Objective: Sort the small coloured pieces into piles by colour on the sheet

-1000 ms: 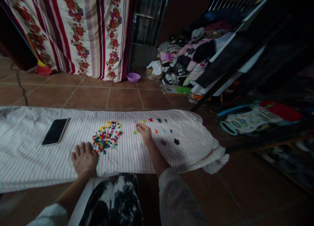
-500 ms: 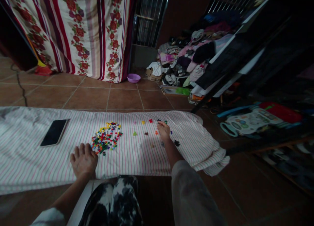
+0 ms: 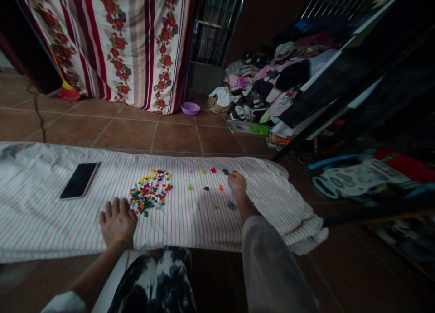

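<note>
A heap of small multicoloured pieces, bead-like and too small to name surely, lies on the striped cloth. My left hand rests flat on the cloth, open, beside the heap's near left edge. Over the back right of the cloth, my right hand has its fingers pinched together at a small dark grey cluster; whatever sits in the pinch is hidden. Little single-colour clusters stand around it: red, yellow, orange, brown, light green and grey.
A phone lies on the left of the cloth. Beyond, on the tiled floor, are a purple basin, a floral curtain and piled clothes. A toy panel is at the right.
My right hand has shifted slightly right and toward me, uncovering more of the dark grey cluster. The view has turned a little; my left hand stays flat beside the heap.
</note>
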The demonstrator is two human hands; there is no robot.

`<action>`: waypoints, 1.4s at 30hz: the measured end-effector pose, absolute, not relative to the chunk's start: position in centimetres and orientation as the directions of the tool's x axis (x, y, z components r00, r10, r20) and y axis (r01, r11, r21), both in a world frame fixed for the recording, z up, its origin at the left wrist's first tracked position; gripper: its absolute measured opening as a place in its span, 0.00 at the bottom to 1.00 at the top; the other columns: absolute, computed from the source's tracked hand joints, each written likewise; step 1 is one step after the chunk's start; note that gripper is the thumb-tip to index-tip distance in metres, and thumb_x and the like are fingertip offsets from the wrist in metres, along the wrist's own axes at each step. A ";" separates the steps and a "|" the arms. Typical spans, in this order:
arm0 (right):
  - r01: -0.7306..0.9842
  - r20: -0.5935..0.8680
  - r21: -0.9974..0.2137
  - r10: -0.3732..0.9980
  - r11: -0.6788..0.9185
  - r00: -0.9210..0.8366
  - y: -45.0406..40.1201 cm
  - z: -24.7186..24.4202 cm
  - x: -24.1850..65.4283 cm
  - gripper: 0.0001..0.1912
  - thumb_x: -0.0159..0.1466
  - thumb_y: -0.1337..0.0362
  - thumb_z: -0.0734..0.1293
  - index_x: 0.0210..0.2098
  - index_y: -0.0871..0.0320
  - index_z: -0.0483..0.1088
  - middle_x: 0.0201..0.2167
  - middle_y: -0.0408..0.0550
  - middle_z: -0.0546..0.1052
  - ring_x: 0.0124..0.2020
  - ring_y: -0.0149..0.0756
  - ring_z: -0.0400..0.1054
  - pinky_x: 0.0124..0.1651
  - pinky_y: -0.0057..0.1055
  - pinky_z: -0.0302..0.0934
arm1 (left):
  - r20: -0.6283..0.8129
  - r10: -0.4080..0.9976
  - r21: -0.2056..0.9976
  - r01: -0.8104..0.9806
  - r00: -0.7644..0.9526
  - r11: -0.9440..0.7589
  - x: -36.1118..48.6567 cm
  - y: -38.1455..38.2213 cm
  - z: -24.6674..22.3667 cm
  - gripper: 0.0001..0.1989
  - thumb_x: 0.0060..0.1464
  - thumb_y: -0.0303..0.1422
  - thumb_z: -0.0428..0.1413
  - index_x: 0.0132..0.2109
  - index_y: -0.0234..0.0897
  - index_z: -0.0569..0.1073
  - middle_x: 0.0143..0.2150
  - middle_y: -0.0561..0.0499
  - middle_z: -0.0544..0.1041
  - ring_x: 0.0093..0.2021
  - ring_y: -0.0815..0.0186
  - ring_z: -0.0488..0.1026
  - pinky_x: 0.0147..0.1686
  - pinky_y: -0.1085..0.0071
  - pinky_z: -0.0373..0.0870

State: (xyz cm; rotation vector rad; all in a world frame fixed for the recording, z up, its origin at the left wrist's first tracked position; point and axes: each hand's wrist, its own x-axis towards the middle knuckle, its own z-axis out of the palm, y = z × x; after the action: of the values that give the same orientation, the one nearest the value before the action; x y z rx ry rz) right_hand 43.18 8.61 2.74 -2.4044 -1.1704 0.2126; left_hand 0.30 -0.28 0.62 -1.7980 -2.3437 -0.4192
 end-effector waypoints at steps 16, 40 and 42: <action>0.727 0.059 -0.358 0.763 -0.586 0.644 9.2 3.1 42.6 0.17 0.61 0.70 0.60 0.47 0.59 0.74 0.39 0.55 0.79 0.42 0.38 0.73 0.42 0.28 0.63 | 0.284 0.919 0.141 0.960 -0.272 0.241 0.3 -0.2 0.7 0.24 0.58 0.35 0.40 0.57 0.32 0.67 0.62 0.39 0.66 0.64 0.49 0.56 0.60 0.51 0.52; 0.823 0.281 -0.568 0.938 -0.008 0.203 10.7 3.9 31.6 0.15 0.61 0.68 0.59 0.42 0.56 0.76 0.40 0.48 0.79 0.42 0.36 0.72 0.47 0.30 0.63 | 0.270 0.923 0.163 0.958 -0.273 0.236 0.1 -0.1 0.6 0.25 0.57 0.34 0.42 0.58 0.31 0.66 0.63 0.38 0.64 0.65 0.48 0.55 0.62 0.50 0.49; 0.792 0.280 -0.600 0.957 0.112 0.078 11.0 3.4 28.9 0.15 0.61 0.70 0.59 0.40 0.55 0.76 0.40 0.46 0.79 0.42 0.35 0.72 0.48 0.29 0.63 | 0.277 0.923 0.159 0.960 -0.268 0.231 0.1 -0.2 0.6 0.25 0.57 0.34 0.42 0.58 0.31 0.67 0.63 0.38 0.64 0.65 0.48 0.55 0.61 0.50 0.49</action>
State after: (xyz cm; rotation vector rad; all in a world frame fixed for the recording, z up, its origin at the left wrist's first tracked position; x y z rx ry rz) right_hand 28.85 10.98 3.40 -1.7111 -1.7448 0.3247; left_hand 0.05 -0.15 0.62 -1.8198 -2.3640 -0.4516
